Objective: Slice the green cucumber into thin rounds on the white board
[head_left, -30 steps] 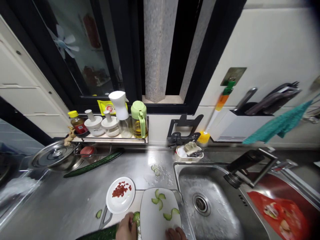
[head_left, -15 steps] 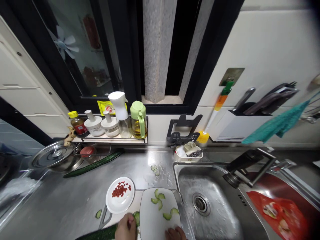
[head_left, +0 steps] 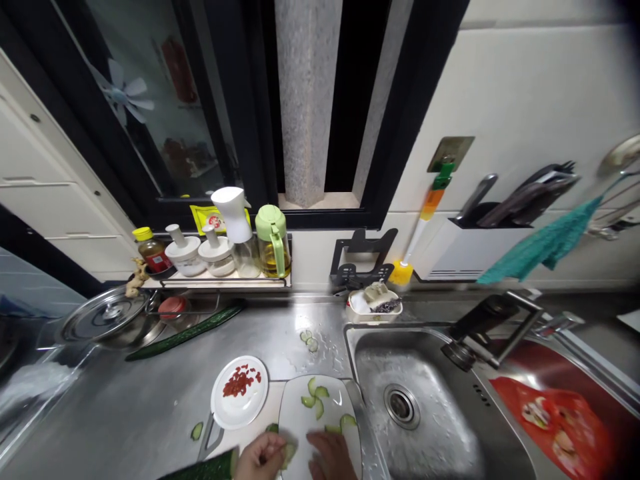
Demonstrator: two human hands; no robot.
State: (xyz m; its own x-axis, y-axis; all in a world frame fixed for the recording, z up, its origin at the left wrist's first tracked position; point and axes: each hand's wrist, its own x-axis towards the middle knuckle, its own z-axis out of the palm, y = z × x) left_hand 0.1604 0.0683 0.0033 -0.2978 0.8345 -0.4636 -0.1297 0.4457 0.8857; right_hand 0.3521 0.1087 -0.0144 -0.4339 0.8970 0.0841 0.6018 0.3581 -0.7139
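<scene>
My left hand (head_left: 261, 457) pinches a cucumber slice (head_left: 289, 456) over the left edge of a white plate (head_left: 295, 392). On the plate's right half my right hand (head_left: 332, 456) hovers or rests with fingers apart, holding nothing I can see. Curved cucumber slices (head_left: 319, 405) form a pinwheel near the plate's far end, and more cucumber slices (head_left: 349, 421) lie by its right rim. A cut cucumber (head_left: 203, 468) lies left of my left hand, beside a grey handle (head_left: 214, 440). Red dried berries (head_left: 239, 382) sit on a small round white plate (head_left: 253, 415).
The steel sink (head_left: 425, 387) is to the right, with a black faucet (head_left: 480, 327) and a red plastic bag (head_left: 565, 427). A whole cucumber (head_left: 185, 333) lies at the back left, below a condiment shelf (head_left: 225, 283). Loose cucumber slices (head_left: 309, 340) lie on the wet counter.
My left hand has moved right, from beside the plate to over its edge, now with a cucumber slice. My right hand has come further onto the plate, toward the left hand.
</scene>
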